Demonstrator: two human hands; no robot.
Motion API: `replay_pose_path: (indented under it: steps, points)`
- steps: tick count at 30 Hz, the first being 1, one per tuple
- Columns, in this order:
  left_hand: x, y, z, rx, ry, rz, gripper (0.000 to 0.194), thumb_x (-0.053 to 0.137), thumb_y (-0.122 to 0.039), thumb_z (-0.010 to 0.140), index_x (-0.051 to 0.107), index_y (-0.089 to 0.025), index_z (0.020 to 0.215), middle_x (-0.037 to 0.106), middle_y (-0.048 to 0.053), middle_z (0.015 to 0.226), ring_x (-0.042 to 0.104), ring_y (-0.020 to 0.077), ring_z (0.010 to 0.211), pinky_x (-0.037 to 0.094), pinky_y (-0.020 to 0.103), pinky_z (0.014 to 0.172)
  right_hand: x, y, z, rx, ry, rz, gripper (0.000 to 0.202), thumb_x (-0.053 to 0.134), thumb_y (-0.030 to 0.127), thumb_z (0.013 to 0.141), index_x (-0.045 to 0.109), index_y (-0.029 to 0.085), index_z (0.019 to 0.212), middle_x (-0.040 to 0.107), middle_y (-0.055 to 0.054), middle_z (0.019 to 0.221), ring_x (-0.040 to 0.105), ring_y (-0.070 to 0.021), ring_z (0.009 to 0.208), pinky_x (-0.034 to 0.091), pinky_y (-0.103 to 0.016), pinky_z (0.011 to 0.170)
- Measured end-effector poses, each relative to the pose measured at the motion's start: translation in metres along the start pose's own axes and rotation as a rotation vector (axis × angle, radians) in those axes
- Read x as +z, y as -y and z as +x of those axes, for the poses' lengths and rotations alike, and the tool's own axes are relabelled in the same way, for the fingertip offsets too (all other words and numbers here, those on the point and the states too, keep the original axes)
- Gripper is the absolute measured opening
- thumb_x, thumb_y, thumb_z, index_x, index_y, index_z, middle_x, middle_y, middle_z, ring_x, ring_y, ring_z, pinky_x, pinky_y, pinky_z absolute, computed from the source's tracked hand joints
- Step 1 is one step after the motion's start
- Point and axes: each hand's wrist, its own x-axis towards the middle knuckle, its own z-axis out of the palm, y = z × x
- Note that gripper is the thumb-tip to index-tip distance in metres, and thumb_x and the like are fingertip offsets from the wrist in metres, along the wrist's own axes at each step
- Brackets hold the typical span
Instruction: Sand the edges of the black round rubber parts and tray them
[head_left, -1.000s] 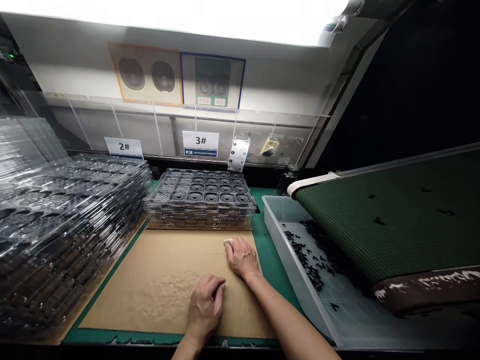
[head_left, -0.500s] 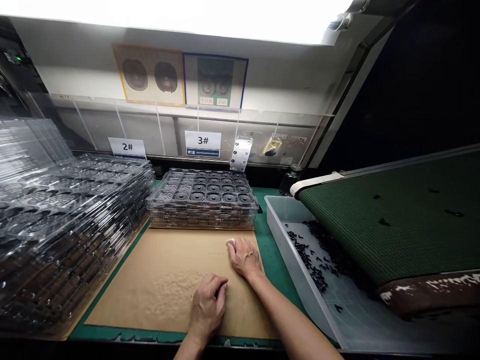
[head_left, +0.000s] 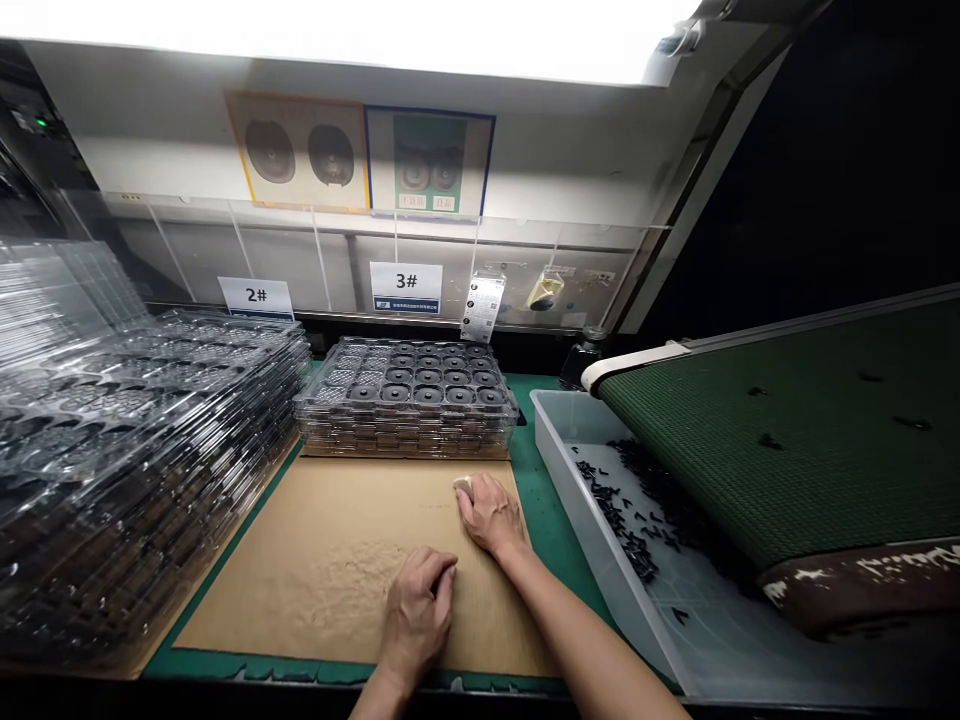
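My left hand [head_left: 418, 608] rests loosely curled on the cardboard sheet [head_left: 262, 560], near its front edge. Its thumb lies close to the bent index finger, and nothing shows between them. Further forward, my right hand [head_left: 491, 512] lies on the sheet's right side with its fingers curled under. A small pale thing [head_left: 463, 485] shows at its thumb and fingertips; I cannot make out what it is. Behind the hands stands a stack of clear plastic trays [head_left: 409, 400], the top one partly filled with round black parts [head_left: 428, 395].
Taller clear tray stacks [head_left: 135, 440] crowd the left. At the right, a translucent bin [head_left: 574, 510] holds many small black pieces [head_left: 615, 510] below a green conveyor belt [head_left: 750, 450] carrying several more. Number cards [head_left: 406, 285] and a clear panel [head_left: 345, 250] stand at the back.
Both hands keep the same pose and place on the cardboard. Only the camera view has shifted very slightly.
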Motion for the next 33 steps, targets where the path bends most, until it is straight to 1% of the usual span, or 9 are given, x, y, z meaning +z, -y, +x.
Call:
replay_pose_path:
  steps: [12,33]
  points:
    - [-0.0001,-0.0005,-0.0002,-0.006,0.007,-0.007,0.023,0.051,-0.019,0.1,0.073,-0.024,0.096,0.073,0.005,0.086,0.07,0.0208,0.082,0.055,0.032,0.075,0.0015,-0.0007,0.0013,0.002,0.011,-0.002,0.018,0.066,0.032,0.107,0.063,0.015,0.101,0.061,-0.004,0.101,0.06,-0.0205,0.096,0.052,-0.034,0.089]
    - [-0.0006,0.0008,0.0004,-0.003,0.009,-0.017,0.023,0.052,-0.021,0.1,0.074,-0.024,0.096,0.073,0.006,0.085,0.07,0.0213,0.081,0.056,0.032,0.074,-0.0037,0.0024,0.0011,0.007,0.023,-0.012,0.018,0.065,0.032,0.107,0.063,0.015,0.101,0.061,-0.004,0.101,0.06,-0.0206,0.096,0.052,-0.035,0.089]
